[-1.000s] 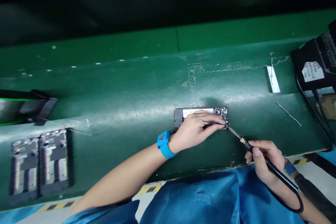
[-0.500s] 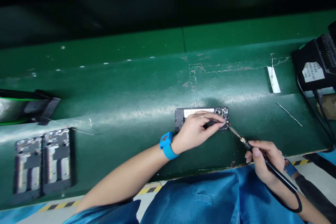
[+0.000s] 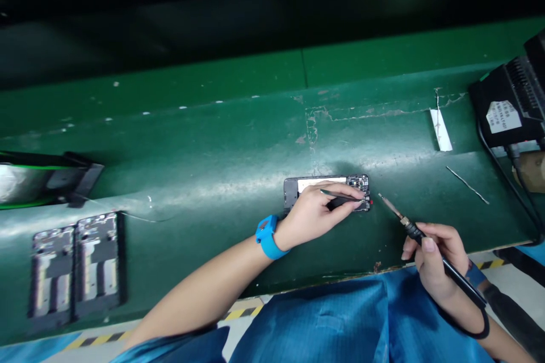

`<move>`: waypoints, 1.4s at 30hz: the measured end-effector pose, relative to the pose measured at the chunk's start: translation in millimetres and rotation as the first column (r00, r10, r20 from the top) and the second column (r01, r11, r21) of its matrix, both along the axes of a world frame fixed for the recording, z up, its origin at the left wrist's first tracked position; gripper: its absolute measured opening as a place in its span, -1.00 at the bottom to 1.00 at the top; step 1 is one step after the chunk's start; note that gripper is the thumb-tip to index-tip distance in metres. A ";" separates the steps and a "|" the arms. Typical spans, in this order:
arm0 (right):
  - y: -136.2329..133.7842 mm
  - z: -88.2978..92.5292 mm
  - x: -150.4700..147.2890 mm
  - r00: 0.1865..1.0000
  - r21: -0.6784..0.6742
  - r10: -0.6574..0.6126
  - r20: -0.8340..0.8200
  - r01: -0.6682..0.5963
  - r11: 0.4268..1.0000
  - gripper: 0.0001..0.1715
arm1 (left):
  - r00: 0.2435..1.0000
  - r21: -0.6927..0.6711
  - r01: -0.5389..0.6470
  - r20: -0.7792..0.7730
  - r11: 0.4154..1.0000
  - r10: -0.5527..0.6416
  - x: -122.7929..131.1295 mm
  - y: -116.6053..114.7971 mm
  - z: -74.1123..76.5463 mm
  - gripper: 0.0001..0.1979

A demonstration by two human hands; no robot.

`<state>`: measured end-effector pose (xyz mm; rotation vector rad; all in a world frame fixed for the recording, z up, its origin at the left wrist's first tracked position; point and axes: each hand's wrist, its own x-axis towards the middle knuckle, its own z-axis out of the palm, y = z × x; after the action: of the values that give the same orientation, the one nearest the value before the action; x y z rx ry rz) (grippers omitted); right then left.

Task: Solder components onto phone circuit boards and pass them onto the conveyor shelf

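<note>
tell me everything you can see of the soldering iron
The soldering iron has a slim black handle, a brass-coloured collar and a tapering, metallic-looking tip. Gripped around the handle by the right hand, it slants toward the picture's upper left, its tip apart from the opened phone. A black cable curves from its rear end.
</note>
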<state>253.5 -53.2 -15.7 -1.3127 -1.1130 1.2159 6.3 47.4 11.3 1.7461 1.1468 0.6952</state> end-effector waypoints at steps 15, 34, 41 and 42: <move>4.9 11.3 3.2 0.976 0.053 0.177 0.126 -0.185 0.981 -0.75 | 1.000 0.008 0.027 0.005 1.000 -0.027 0.1 1.7 -2.1 -0.86; 5.7 9.2 3.6 0.972 0.077 0.155 0.177 -0.171 0.982 -0.76 | 0.999 -0.038 0.012 0.047 0.999 -0.011 -0.2 3.1 -1.6 -0.86; 9.2 10.8 3.2 0.950 0.077 0.191 0.249 -0.216 0.973 -0.75 | 0.999 -0.026 0.009 0.032 1.000 -0.009 0.8 1.8 -2.7 -0.86; 10.0 11.5 3.0 0.948 0.079 0.193 0.254 -0.220 0.972 -0.75 | 1.000 -0.022 0.009 0.028 1.000 -0.008 1.2 1.9 -2.4 -0.87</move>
<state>256.5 -43.2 -4.2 -1.3137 -1.5048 1.1473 7.6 49.3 8.9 1.7163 1.1235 0.6969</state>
